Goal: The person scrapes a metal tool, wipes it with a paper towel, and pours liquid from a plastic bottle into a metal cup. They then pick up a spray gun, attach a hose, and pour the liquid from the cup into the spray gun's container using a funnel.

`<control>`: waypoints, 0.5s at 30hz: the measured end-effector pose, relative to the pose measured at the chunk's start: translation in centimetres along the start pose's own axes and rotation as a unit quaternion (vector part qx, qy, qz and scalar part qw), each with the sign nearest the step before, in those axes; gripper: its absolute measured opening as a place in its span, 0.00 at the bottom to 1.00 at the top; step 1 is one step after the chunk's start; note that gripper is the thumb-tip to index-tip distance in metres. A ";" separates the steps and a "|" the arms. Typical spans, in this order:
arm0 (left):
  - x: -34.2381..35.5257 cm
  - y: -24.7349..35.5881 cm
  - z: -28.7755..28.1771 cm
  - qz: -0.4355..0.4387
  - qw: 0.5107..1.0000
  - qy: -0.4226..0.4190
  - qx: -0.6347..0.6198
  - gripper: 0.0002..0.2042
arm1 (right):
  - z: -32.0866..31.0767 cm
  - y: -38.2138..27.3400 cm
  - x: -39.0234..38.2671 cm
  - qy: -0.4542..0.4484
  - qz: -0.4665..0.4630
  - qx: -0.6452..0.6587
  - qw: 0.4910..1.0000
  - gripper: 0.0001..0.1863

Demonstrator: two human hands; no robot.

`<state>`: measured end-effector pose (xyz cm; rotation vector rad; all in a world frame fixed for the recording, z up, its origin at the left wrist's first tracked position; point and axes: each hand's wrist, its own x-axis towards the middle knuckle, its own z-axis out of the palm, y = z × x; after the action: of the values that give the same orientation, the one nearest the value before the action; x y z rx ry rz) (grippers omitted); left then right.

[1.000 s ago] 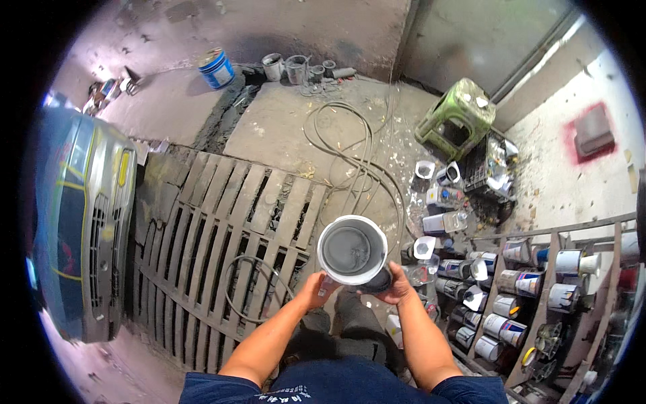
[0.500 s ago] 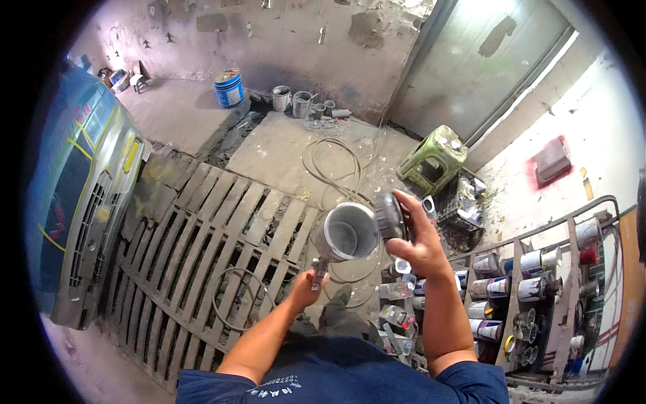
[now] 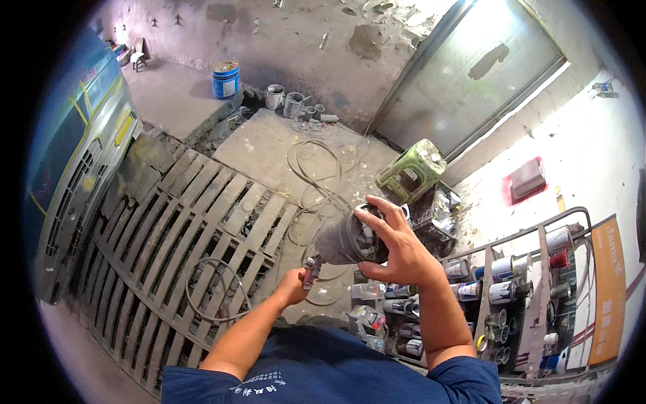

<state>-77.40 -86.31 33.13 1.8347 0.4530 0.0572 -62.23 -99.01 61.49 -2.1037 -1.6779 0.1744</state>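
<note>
A dark grey cup of a spray gun is tilted in front of me, its top facing right. My left hand is closed round the metal spray gun at the cup's lower left; part of the gun is hidden by the fingers. At the cup's top, my right hand grips a dark round lid, thumb below and fingers above. The lid sits against the cup's mouth, so the inside is hidden. Whether it is fully seated I cannot tell.
On the right stands a metal rack of paint cans. A green stool and black crate are ahead of it. A hose coils over the floor beside a slatted grate. A masked vehicle is at left.
The lid in my right hand has moved left onto the cup's mouth, covering the open inside. My left hand still holds the gun, and the view has turned slightly right.
</note>
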 end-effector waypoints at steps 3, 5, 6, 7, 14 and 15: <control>-0.8 2.1 0.8 -0.029 0.994 -0.072 -0.079 0.14 | -1.2 0.9 -2.1 -0.017 -0.045 -0.019 0.999 0.40; -1.2 2.9 2.2 -0.036 0.994 -0.091 -0.052 0.15 | -1.8 1.8 -3.9 -0.002 -0.073 -0.024 0.997 0.39; -1.5 3.6 2.8 -0.031 0.993 -0.102 -0.046 0.16 | -2.3 2.5 -4.9 0.001 -0.087 -0.028 0.996 0.39; -1.8 4.4 3.5 -0.025 0.992 -0.114 -0.041 0.16 | -2.8 3.1 -5.8 0.005 -0.101 -0.033 0.994 0.39; -4.0 1.5 9.3 0.001 1.000 0.012 -0.017 0.23 | -2.4 2.7 -9.2 0.054 -0.084 -0.027 0.995 0.36; -4.0 0.6 9.5 0.064 0.993 0.021 0.100 0.22 | -1.9 2.6 -9.5 0.069 -0.083 -0.017 0.994 0.36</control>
<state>-78.44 -96.45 31.51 2.0612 0.3798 0.1432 -61.63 -109.01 60.50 -1.9411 -1.7721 -0.0507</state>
